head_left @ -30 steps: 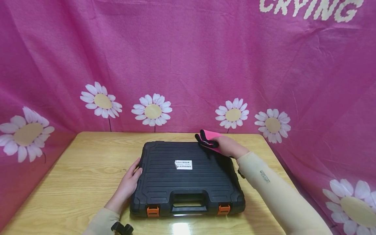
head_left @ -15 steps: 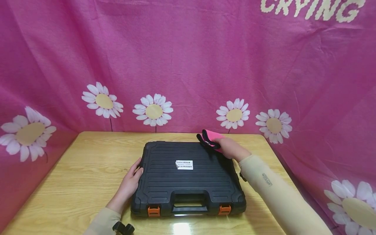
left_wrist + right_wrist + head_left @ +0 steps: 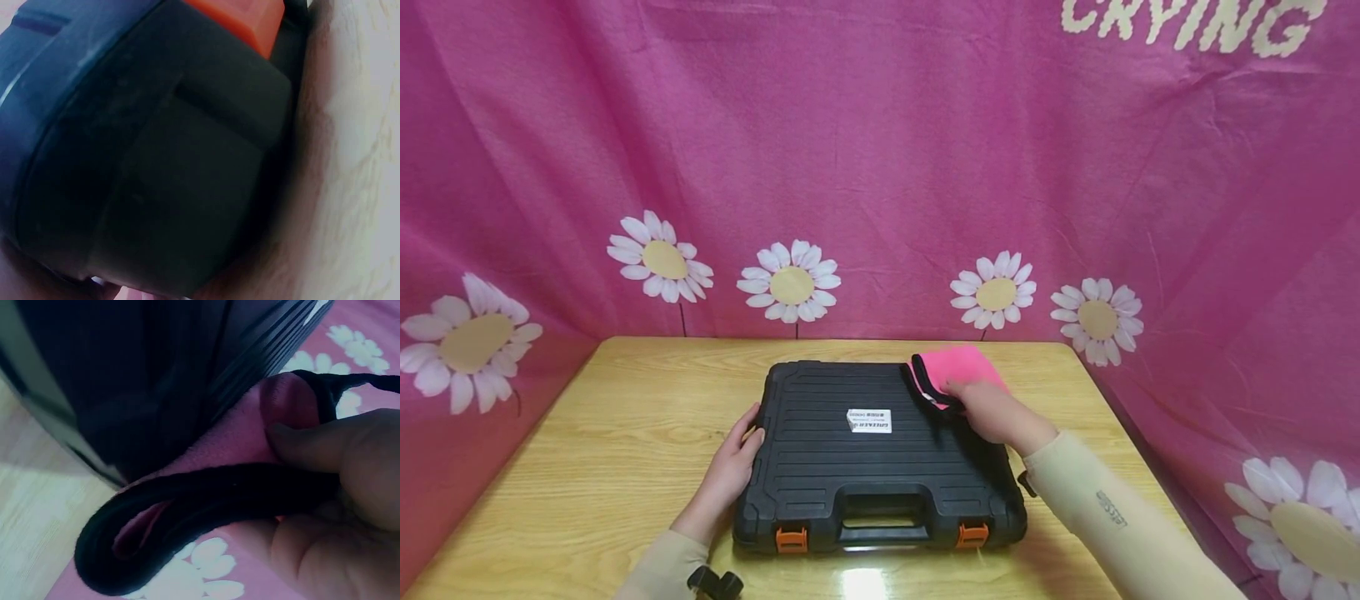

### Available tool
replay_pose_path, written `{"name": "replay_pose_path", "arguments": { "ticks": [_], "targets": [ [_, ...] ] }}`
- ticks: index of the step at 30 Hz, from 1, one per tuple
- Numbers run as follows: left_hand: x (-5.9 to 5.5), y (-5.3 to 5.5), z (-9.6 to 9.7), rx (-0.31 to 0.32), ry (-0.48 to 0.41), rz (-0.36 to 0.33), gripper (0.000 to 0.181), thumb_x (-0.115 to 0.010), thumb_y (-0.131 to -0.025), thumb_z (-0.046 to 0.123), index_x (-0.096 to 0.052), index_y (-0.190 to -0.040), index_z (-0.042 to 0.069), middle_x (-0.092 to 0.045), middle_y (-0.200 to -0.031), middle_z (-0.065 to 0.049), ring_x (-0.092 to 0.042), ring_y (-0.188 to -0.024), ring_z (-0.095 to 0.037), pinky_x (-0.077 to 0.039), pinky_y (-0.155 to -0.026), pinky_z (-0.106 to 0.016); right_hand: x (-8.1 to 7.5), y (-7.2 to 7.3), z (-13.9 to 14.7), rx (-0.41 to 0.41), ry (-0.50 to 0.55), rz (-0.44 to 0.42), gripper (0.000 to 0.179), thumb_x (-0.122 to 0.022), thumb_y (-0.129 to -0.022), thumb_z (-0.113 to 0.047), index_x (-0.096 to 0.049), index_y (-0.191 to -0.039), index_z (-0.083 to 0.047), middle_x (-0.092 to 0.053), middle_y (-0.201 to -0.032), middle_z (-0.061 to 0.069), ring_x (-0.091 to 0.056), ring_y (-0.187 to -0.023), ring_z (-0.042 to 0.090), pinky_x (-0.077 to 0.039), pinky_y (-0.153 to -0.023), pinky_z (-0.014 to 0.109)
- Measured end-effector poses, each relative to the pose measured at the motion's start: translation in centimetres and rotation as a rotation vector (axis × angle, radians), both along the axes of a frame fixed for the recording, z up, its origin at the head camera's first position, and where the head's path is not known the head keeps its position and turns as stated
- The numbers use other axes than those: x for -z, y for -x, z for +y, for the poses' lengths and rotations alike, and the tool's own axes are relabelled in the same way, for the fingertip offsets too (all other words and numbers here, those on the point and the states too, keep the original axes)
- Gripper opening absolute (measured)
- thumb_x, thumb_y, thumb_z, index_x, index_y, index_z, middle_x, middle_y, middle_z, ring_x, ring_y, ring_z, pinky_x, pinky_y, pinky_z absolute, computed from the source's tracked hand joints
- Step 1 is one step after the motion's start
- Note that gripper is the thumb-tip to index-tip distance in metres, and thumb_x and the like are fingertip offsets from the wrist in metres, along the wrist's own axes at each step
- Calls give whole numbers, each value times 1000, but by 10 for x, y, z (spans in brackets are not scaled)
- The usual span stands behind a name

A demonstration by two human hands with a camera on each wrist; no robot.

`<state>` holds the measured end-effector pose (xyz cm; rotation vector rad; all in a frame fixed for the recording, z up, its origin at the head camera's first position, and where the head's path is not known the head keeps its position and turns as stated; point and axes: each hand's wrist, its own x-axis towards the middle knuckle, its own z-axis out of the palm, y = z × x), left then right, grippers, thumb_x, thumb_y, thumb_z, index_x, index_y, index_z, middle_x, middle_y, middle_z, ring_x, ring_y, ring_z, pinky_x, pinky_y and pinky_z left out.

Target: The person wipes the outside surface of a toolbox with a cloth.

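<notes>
A closed black plastic case [image 3: 820,458] with two orange latches lies flat on the table. My left hand [image 3: 730,471] rests along its left side, thumb near the top edge and fingers extended; the left wrist view shows mostly the case's dark corner and an orange latch [image 3: 250,22]. Over the far right part of the lid, my right hand [image 3: 992,411] pinches a folded pink cloth [image 3: 962,364] with black edging. In the right wrist view the thumb [image 3: 306,447] presses the cloth [image 3: 231,431] from one side, with fingers on the other.
The case lies on a light wooden table [image 3: 625,433], whose wood shows on both sides of it. A pink curtain [image 3: 880,167] with daisies hangs behind and along the sides. A white label [image 3: 869,421] is on the lid.
My right hand has moved the pink cloth slightly toward me and to the right along the lid, and more of the cloth's pink face shows. The left hand and case stay put.
</notes>
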<state>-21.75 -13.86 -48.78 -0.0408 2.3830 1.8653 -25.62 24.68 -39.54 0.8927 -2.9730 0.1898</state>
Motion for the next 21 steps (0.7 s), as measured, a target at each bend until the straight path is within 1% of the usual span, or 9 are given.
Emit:
{"name": "replay_pose_path", "arguments": {
  "ticks": [2,5,8,11,15,18,21],
  "targets": [
    [0,0,0,1,-4,2,57,-36,-113,22,-17,-166,10,-18,-169,-26,-31,-151,-48,-32,-121,-60,0,-10,-1,5,4,-16,36,-60,-95,7,-64,-131,6,-70,-127,25,-68,-118,39,-51,-107,51],
    [-1,-1,1,2,-8,3,57,-36,-113,22,-17,-166,10,-18,-169,-27,-34,-150,-48,-34,-120,-60,0,-26,-2,3,12,-29,37,-57,-96,9,-64,-132,6,-68,-131,26,-66,-122,40,-50,-108,52],
    [-1,-1,1,4,-13,4,57,-36,-113,21,-17,-166,10,-19,-169,-27,-35,-149,-48,-35,-119,-60,-1,-44,-3,16,30,-65,37,-54,-98,7,-63,-134,6,-65,-135,26,-64,-126,40,-48,-109,52],
    [0,-1,1,4,-15,0,57,-36,-113,22,-17,-166,10,-19,-169,-27,-35,-149,-48,-35,-119,-60,-3,-61,-4,27,51,-100,37,-51,-101,4,-62,-136,5,-62,-140,26,-60,-131,41,-46,-112,54],
    [0,-1,1,3,-15,-9,58,-36,-113,23,-16,-166,11,-19,-169,-26,-35,-149,-47,-34,-120,-60,-4,-82,-4,26,79,-132,38,-48,-102,5,-62,-138,4,-60,-144,25,-58,-133,43,-44,-112,56],
    [0,-1,1,2,-16,-10,58,-36,-113,23,-16,-166,11,-20,-168,-27,-36,-148,-47,-35,-119,-60,-2,-96,-4,21,90,-135,40,-48,-101,7,-62,-139,2,-60,-144,24,-58,-133,43,-45,-112,56],
    [0,-1,1,-2,-14,-9,58,-37,-113,23,-17,-166,11,-20,-168,-27,-38,-147,-48,-36,-118,-60,2,-107,-4,2,79,-98,42,-50,-99,9,-62,-139,1,-62,-142,23,-61,-129,42,-48,-109,55]
  ]
}}
